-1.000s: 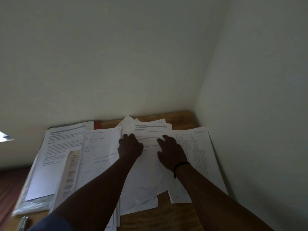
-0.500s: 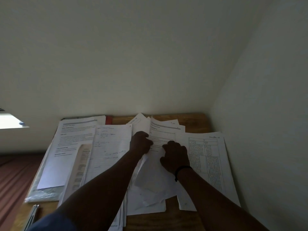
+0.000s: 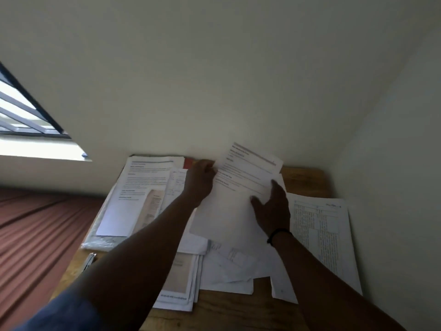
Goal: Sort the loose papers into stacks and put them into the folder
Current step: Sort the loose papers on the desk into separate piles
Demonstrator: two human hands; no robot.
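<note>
A printed white sheet [image 3: 241, 187] is lifted off the pile, its top edge tilted up toward the wall. My left hand [image 3: 200, 180] pinches its left edge. My right hand [image 3: 272, 209] holds its right side, fingers behind and thumb in front. Loose papers [image 3: 229, 266] lie spread under both arms. At the left, a printed page [image 3: 138, 187] tops a stack resting on a clear plastic sleeve [image 3: 97, 242]. A red folder corner [image 3: 188, 162] shows at the back by the wall. A sheet with a table [image 3: 319, 232] lies at the right.
The wooden table [image 3: 307, 180] stands in a corner, with walls behind and to the right. A metal clip or stapler [image 3: 89, 260] lies near the table's left edge. Reddish floor [image 3: 35, 235] is at the left, a window [image 3: 26, 120] above it.
Both hands were flat on the pile a second ago. They have since taken the printed sheet by its sides and raised it off the papers toward the wall.
</note>
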